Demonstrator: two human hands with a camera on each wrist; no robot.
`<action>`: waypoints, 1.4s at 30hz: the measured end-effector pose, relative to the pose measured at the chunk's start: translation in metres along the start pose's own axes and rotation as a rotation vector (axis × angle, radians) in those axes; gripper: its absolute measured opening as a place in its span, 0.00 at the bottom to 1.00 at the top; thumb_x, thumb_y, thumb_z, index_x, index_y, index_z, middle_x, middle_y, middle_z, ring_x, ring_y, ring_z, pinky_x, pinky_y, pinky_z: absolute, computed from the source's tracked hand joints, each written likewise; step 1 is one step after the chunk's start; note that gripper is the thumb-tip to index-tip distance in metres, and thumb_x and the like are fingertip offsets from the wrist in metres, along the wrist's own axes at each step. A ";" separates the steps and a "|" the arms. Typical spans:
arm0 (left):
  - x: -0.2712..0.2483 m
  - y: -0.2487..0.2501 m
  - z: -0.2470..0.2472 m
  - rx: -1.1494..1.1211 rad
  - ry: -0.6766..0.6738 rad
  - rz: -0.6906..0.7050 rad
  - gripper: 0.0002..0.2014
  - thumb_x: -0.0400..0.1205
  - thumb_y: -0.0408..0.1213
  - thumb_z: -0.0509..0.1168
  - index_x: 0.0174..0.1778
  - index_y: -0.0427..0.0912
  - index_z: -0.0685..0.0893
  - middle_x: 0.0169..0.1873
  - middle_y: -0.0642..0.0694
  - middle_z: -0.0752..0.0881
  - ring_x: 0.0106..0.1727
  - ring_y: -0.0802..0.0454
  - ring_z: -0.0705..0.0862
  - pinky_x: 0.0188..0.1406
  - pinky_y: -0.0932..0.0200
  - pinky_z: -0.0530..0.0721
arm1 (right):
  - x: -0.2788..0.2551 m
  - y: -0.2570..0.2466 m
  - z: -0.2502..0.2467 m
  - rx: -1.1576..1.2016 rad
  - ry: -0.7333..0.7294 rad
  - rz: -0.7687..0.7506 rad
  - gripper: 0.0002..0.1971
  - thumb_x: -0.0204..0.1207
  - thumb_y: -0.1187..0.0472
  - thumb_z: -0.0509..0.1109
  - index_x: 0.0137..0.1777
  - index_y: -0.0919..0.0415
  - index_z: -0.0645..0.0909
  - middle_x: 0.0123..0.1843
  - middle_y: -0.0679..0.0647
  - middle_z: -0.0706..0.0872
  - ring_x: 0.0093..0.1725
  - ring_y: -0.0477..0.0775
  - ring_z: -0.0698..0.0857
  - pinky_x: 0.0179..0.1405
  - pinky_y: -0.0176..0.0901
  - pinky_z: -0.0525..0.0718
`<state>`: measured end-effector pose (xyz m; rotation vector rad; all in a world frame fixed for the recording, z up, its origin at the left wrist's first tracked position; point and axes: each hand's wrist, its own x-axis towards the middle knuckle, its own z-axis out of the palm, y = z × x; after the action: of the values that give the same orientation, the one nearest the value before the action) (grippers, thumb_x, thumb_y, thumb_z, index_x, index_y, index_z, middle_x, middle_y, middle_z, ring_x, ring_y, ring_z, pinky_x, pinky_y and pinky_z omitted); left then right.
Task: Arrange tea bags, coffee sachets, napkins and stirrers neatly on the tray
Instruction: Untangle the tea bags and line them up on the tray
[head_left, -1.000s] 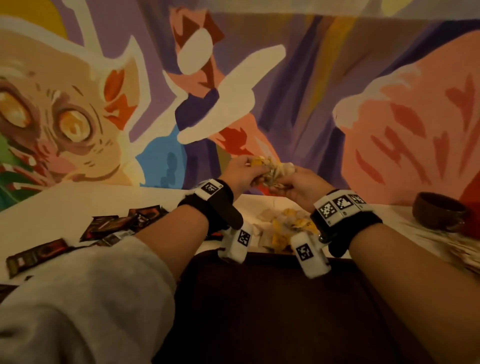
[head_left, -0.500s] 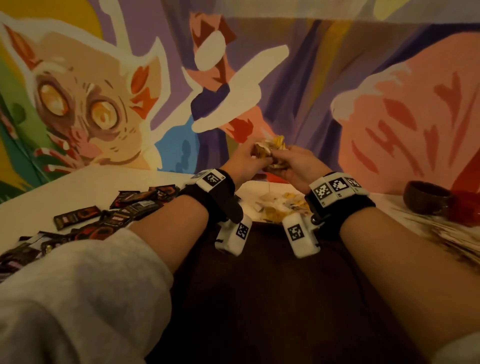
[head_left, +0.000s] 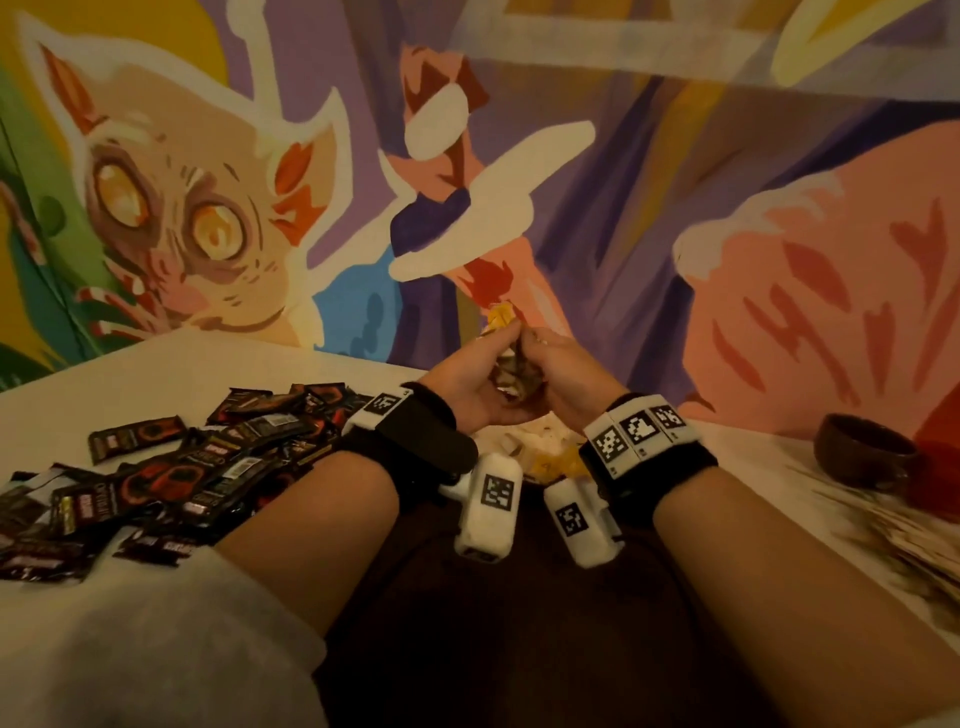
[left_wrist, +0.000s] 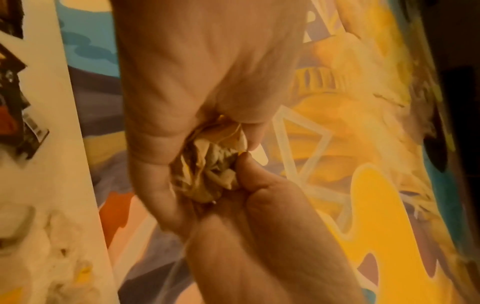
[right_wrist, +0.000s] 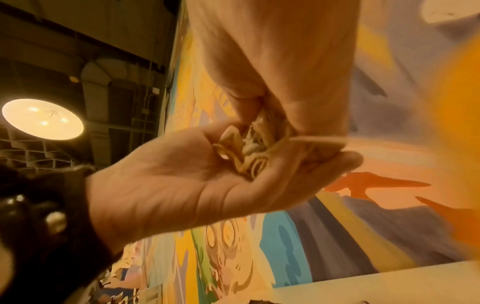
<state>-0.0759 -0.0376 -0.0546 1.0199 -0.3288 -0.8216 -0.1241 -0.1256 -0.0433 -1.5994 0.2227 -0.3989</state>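
Observation:
Both hands are raised together above the table's far side, holding one crumpled bundle of tea bags between them, a yellow tag sticking out on top. My left hand cups the tea bags from the left, fingers curled round them. My right hand pinches the same tea bags from the right. More tea bags lie loose on the table under the hands. A heap of dark coffee sachets lies at the left. The dark tray sits nearest me, bare where it shows.
A brown bowl stands at the far right, beside something red. Pale stirrers or napkins, blurred, lie in front of it. The white table ends at a painted wall just behind the hands.
Both hands have stayed on the tea bag bundle and closed in tighter around it. The head view has swung left, so more coffee sachets show.

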 end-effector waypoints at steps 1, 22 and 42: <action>-0.001 0.002 -0.005 -0.023 0.001 0.007 0.15 0.85 0.45 0.61 0.62 0.40 0.81 0.56 0.37 0.83 0.54 0.41 0.84 0.49 0.43 0.86 | 0.002 0.000 -0.002 -0.101 -0.026 -0.012 0.14 0.86 0.63 0.54 0.65 0.66 0.76 0.52 0.57 0.82 0.50 0.51 0.81 0.45 0.34 0.79; -0.043 0.012 -0.040 -0.083 -0.027 0.019 0.22 0.80 0.53 0.67 0.65 0.45 0.79 0.49 0.44 0.83 0.46 0.51 0.83 0.29 0.62 0.81 | -0.069 0.000 -0.009 0.129 0.295 -0.015 0.09 0.81 0.74 0.60 0.43 0.64 0.77 0.38 0.58 0.80 0.31 0.50 0.81 0.28 0.33 0.82; -0.113 -0.017 -0.058 -0.322 -0.032 0.075 0.16 0.78 0.49 0.68 0.55 0.43 0.80 0.35 0.47 0.82 0.35 0.56 0.77 0.19 0.68 0.75 | -0.129 0.023 0.032 0.250 -0.023 0.076 0.21 0.78 0.74 0.61 0.68 0.55 0.74 0.72 0.54 0.76 0.70 0.56 0.74 0.62 0.56 0.76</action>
<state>-0.1244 0.0770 -0.0848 0.6904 -0.2508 -0.7935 -0.2274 -0.0487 -0.0828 -1.3454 0.2073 -0.3357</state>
